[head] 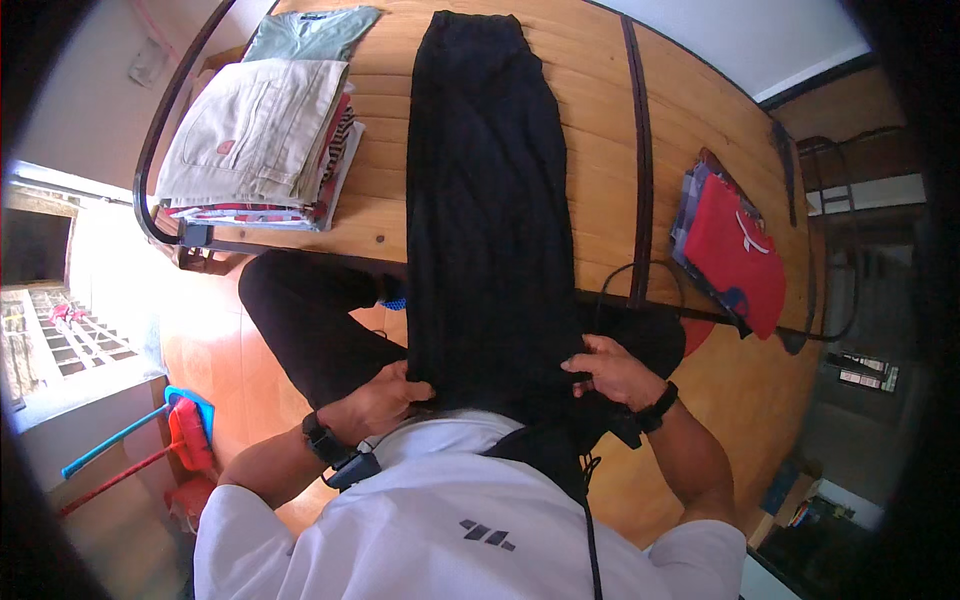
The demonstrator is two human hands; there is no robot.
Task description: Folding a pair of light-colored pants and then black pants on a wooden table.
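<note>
A pair of long black trousers (487,187) lies lengthwise over a wooden platform (375,150), its near end hanging over the edge into my lap. My left hand (386,397) pinches the near left corner of the cloth. At the near right side, the fingers of my right hand (619,375) grip the cloth's edge. Some creases run across the black fabric. To the left of the trousers rises a stack of folded clothes, topped by light beige jeans (255,135). Beyond it lies a grey-green shirt (311,34).
A folded red garment (739,255) rests on other cloth at the right, past a dark metal bar (639,150). A curved metal rail (154,142) bounds the left end. A blue dustpan (199,405) and a red brush (187,435) are at the lower left.
</note>
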